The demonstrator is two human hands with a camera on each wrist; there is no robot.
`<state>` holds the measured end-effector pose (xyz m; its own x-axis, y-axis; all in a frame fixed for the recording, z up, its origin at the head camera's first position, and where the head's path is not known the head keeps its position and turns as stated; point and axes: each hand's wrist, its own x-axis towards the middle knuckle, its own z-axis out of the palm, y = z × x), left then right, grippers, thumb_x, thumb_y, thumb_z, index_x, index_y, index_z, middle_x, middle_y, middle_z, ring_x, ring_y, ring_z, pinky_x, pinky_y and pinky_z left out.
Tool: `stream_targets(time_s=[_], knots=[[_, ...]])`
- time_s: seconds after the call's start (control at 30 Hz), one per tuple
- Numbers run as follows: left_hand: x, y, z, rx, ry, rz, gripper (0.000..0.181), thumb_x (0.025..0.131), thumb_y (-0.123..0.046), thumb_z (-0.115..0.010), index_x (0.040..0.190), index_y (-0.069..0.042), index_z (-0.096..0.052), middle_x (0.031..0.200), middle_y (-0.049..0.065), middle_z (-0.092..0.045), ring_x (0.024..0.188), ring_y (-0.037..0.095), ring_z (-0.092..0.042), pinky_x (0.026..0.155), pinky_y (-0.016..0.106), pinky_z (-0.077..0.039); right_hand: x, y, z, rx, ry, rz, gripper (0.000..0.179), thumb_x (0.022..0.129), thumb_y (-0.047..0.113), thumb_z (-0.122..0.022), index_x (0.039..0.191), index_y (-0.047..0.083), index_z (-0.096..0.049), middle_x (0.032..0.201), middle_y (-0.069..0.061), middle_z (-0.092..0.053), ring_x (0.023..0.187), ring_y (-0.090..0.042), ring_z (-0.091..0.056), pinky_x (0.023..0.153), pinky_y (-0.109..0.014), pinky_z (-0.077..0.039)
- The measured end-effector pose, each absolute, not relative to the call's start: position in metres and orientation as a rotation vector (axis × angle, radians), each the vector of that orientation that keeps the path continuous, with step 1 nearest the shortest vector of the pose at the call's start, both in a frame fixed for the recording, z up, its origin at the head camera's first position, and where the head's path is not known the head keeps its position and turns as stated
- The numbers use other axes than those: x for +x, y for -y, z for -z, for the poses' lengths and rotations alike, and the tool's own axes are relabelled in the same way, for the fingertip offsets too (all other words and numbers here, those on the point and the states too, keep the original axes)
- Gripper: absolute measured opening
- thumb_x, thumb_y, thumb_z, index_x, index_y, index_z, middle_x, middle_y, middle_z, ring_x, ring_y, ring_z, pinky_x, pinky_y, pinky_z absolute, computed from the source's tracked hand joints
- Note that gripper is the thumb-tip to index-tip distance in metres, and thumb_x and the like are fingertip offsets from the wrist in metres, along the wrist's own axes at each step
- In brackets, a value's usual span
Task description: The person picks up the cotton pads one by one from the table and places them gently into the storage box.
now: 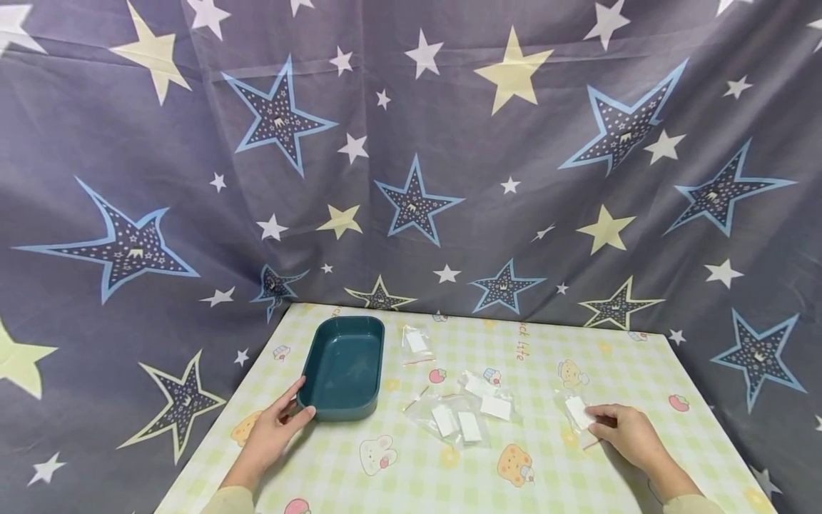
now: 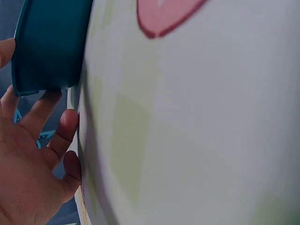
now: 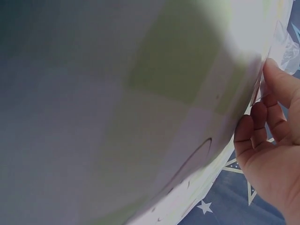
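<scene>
A dark teal rectangular container (image 1: 347,368) stands on the left part of the table. My left hand (image 1: 272,432) holds its near left corner, thumb on the near side and fingers along the left wall; in the left wrist view, the other fingers hang lower, beside the table edge. On the right, my right hand (image 1: 626,435) pinches a small clear zip bag (image 1: 578,414) with a white rectangle inside, at the bag's right edge. The right wrist view shows the thumb on crinkled clear plastic (image 3: 285,51); the bag's far part is cut off there.
Several similar bags (image 1: 469,427) lie overlapping mid-table, and another single bag (image 1: 416,343) lies right of the container. A pale checked cloth with cartoon prints covers the table (image 1: 443,485). A dark star-patterned curtain (image 1: 443,264) hangs behind and at both sides.
</scene>
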<state>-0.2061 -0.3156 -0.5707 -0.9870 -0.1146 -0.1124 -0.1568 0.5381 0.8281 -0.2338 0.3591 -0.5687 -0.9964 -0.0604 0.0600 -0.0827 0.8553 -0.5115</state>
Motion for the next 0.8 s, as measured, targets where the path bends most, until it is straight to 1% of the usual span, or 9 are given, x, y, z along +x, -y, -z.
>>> stream_targets(time_s=[0.13,0.2,0.4,0.47,0.5,0.6,0.63,0.67,0.8], knots=[[-0.205,0.314,0.572,-0.261,-2.727,-1.456,0.082,0.099,-0.064,-0.067,0.169,-0.040,-0.033,0.172,0.021,-0.036,0.154,0.045,-0.045,0.122,0.060,-0.046,-0.234,-0.357,0.567,0.094,2.977,-0.856,0.029,0.092,0.018,-0.084,0.119,0.006,-0.082,0.112,-0.015,-0.082,0.098,-0.027,-0.076,0.078,-0.028,-0.059],[-0.205,0.313,0.573,-0.273,-2.729,-1.460,0.082,0.099,-0.065,-0.067,0.169,-0.040,-0.033,0.172,0.021,-0.036,0.154,0.044,-0.045,0.122,0.060,-0.046,-0.233,-0.357,0.566,0.080,2.974,-0.870,0.029,0.093,0.019,-0.084,0.119,0.007,-0.082,0.111,-0.013,-0.082,0.096,-0.024,-0.076,0.077,-0.027,-0.059],[-0.206,0.311,0.573,-0.298,-2.715,-1.472,0.082,0.098,-0.066,-0.067,0.169,-0.041,-0.032,0.174,0.018,-0.034,0.155,0.043,-0.044,0.123,0.060,-0.045,-0.235,-0.357,0.560,0.033,2.975,-0.958,0.035,0.095,0.017,-0.081,0.127,0.003,-0.078,0.109,-0.012,-0.081,0.088,-0.012,-0.068,0.069,-0.022,-0.055],[-0.206,0.311,0.573,-0.291,-2.709,-1.478,0.083,0.099,-0.066,-0.067,0.169,-0.041,-0.032,0.175,0.019,-0.033,0.155,0.044,-0.043,0.123,0.061,-0.044,-0.236,-0.358,0.558,0.011,2.994,-0.999,0.037,0.097,0.017,-0.080,0.131,0.003,-0.076,0.105,-0.011,-0.079,0.085,-0.010,-0.064,0.067,-0.021,-0.052],[-0.207,0.312,0.574,-0.288,-2.703,-1.485,0.083,0.099,-0.066,-0.067,0.169,-0.041,-0.032,0.175,0.019,-0.032,0.156,0.044,-0.042,0.124,0.061,-0.044,-0.237,-0.358,0.556,0.014,3.002,-1.014,0.038,0.097,0.017,-0.079,0.131,0.003,-0.076,0.105,-0.012,-0.080,0.085,-0.010,-0.063,0.066,-0.021,-0.052],[-0.207,0.313,0.574,-0.285,-2.687,-1.505,0.083,0.098,-0.067,-0.067,0.169,-0.042,-0.031,0.176,0.019,-0.030,0.157,0.043,-0.041,0.125,0.060,-0.043,-0.238,-0.358,0.554,0.000,3.030,-1.074,0.037,0.097,0.018,-0.079,0.132,0.004,-0.076,0.102,-0.009,-0.079,0.082,-0.008,-0.062,0.065,-0.022,-0.051],[-0.207,0.314,0.574,-0.283,-2.685,-1.507,0.084,0.098,-0.067,-0.067,0.169,-0.042,-0.031,0.176,0.019,-0.029,0.157,0.043,-0.041,0.125,0.060,-0.043,-0.238,-0.358,0.554,0.012,3.038,-1.093,0.038,0.097,0.018,-0.079,0.132,0.003,-0.076,0.100,-0.008,-0.079,0.081,-0.008,-0.061,0.063,-0.022,-0.051],[-0.207,0.314,0.574,-0.289,-2.676,-1.517,0.084,0.097,-0.067,-0.068,0.169,-0.044,-0.031,0.176,0.018,-0.029,0.157,0.042,-0.041,0.125,0.059,-0.043,-0.238,-0.358,0.554,0.020,3.040,-1.106,0.038,0.097,0.018,-0.079,0.132,0.003,-0.076,0.101,-0.008,-0.079,0.082,-0.008,-0.063,0.063,-0.023,-0.052],[-0.207,0.315,0.575,-0.278,-2.671,-1.527,0.084,0.097,-0.067,-0.068,0.169,-0.043,-0.031,0.177,0.017,-0.029,0.157,0.042,-0.041,0.124,0.059,-0.044,-0.239,-0.357,0.556,0.050,3.049,-1.095,0.040,0.096,0.019,-0.081,0.131,0.001,-0.076,0.107,-0.008,-0.080,0.088,-0.009,-0.066,0.066,-0.022,-0.054]])
